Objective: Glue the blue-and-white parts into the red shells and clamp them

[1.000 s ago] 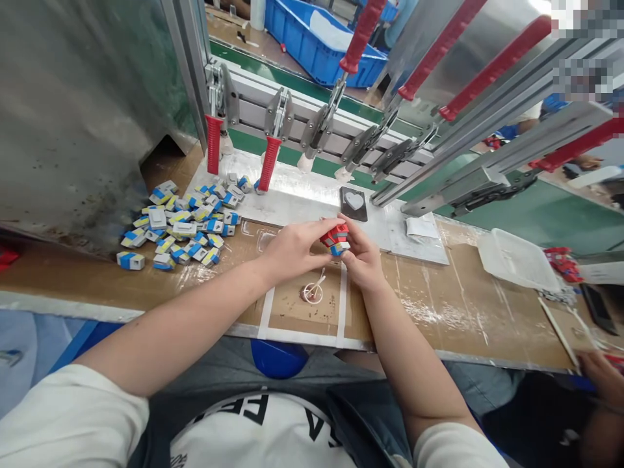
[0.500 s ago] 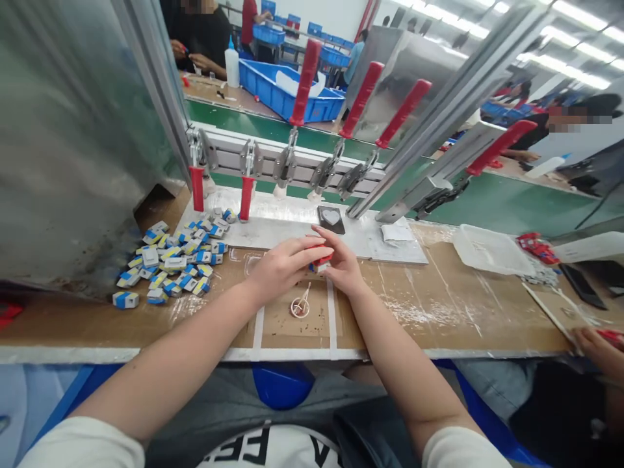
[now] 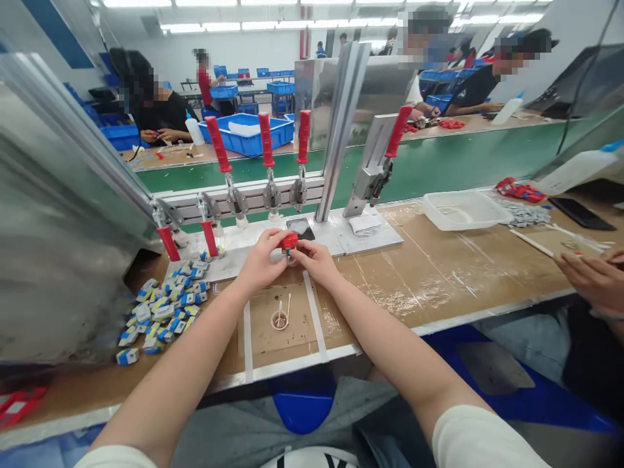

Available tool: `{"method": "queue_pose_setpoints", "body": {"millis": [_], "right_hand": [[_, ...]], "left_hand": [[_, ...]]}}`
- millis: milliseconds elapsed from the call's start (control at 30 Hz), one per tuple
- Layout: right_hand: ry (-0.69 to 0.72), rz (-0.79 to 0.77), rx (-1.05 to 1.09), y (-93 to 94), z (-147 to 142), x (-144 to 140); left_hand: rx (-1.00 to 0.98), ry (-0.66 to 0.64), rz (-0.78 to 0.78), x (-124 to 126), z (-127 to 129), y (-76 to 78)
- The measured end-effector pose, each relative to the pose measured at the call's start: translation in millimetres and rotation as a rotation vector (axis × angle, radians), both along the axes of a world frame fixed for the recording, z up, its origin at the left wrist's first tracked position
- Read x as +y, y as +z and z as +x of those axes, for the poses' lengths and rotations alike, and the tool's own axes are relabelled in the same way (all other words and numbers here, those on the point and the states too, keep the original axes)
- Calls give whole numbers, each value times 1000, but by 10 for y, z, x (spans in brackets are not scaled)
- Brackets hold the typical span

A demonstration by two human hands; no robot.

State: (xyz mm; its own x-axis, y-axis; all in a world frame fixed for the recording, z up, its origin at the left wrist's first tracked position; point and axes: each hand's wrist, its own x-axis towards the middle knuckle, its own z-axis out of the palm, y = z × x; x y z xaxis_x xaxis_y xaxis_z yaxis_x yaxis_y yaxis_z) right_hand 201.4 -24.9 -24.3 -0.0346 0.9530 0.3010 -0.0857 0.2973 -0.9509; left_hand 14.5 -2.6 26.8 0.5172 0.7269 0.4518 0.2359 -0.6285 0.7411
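Note:
A small block-like plastic piece (image 3: 289, 242), red on top with some blue and white below, is held between both hands above the bench. My left hand (image 3: 263, 262) closes on it from the left, with thumb and fingers around its side. From the right, the fingertips of my right hand (image 3: 316, 261) pinch the same piece. Its underside is partly hidden by the fingers. Below the hands stands a small round cup (image 3: 279, 320) with thin swabs or sticks in it. Many small white, blue and yellow blocks (image 3: 163, 312) lie heaped left of my left forearm.
Toggle clamps with red handles (image 3: 266, 140) line a metal rail behind my hands. A dark plate (image 3: 300, 229) lies on the metal base. To the right are a clear plastic tray (image 3: 461, 211) and a co-worker's hand (image 3: 587, 276). Other people sit across the bench.
My head view has swung, showing more of the room. The fingers have shifted from covering the piece to gripping its sides, so its red top shows more.

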Motion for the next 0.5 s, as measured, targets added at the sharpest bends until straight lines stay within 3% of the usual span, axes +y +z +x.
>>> {"method": "queue_pose_setpoints", "body": {"millis": [133,300,400,500], "right_hand": [[-44,11,19,-22,126,134],[-96,49,-142,-135,248,228],[-355,54,-248,-103,348,248],[-638,165,-243,202,448,354]], "left_hand": [[-224,-63,-393,195,202,-69],[-272,4,-474,481,403,-184],[-297,10,-454,635,497,-286],[-290,68,-381,759,594,-412]]}}
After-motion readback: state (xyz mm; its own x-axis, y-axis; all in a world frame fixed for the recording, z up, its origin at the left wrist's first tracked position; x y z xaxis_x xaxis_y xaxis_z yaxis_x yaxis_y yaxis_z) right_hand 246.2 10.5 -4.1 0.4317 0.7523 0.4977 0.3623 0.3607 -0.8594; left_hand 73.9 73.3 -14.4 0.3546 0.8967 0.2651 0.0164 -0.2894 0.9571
